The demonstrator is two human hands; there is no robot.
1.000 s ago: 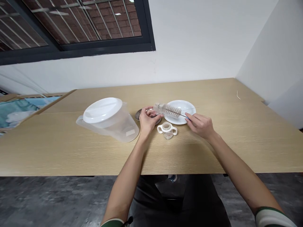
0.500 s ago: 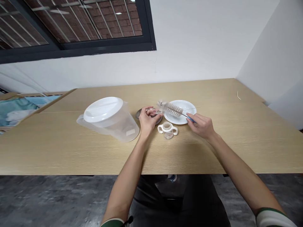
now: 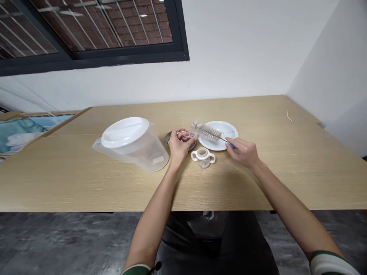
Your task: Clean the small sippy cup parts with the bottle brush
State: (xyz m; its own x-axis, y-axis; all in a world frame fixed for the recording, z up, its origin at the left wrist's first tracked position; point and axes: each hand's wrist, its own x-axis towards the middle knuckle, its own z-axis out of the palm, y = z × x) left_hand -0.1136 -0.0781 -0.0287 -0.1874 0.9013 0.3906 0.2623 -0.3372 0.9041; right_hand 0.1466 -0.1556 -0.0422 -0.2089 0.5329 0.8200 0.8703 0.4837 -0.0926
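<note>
Right, centre of the frame, and here's my right hand (image 3: 243, 151) with its fingers closed around the blue grip of a bristle brush (image 3: 211, 133). The pale bristles lie across the left part of the white plate (image 3: 233, 134) in this view, their tip pointing up and left, close by my left hand (image 3: 177, 147). Over there, my left fingers are curled in narrow, pinching a small clear piece (image 3: 192, 135) above the round metal dish (image 3: 167, 139); whether the bristles touch that piece, I can't tell.

Just below the plate, upright on the wooden surface (image 3: 86, 179), sits a small clear bottle (image 3: 204, 163) with two white handles, carrying reddish marks too small to read. And left of centre, there's the big translucent pitcher (image 3: 143, 151), white lid (image 3: 125, 131) on, with a pale rectangular label (image 3: 158, 160) near its base whose print I can't make out. Far upper right of the surface, a thin, bent white strip (image 3: 289, 116); upper left of the frame, a dark-framed window (image 3: 129, 53) with bars and brickwork beyond.
</note>
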